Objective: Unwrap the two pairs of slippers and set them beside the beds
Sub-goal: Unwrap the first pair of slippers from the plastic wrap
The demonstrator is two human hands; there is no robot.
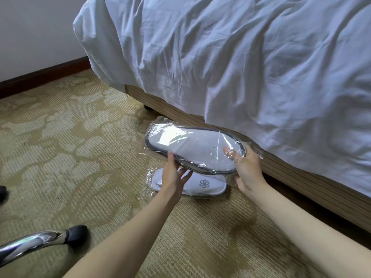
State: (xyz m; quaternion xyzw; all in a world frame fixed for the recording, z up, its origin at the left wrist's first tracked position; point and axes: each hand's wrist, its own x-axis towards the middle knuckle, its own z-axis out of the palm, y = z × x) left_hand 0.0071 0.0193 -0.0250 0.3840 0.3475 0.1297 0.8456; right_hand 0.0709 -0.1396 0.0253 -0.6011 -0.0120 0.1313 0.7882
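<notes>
I hold a pair of white slippers with a grey edge, sealed in clear plastic, sole side up above the carpet next to the bed. My left hand supports its near edge from below, thumb on the rim. My right hand grips the right end, thumb pressed on the plastic. Directly beneath it, a second wrapped pair of white slippers with a grey pinwheel logo lies flat on the carpet.
The bed's wooden base runs diagonally to the right, with a white duvet hanging over it. A chrome chair leg with a black caster stands at the lower left. Patterned beige carpet spreads to the left, up to a dark skirting board.
</notes>
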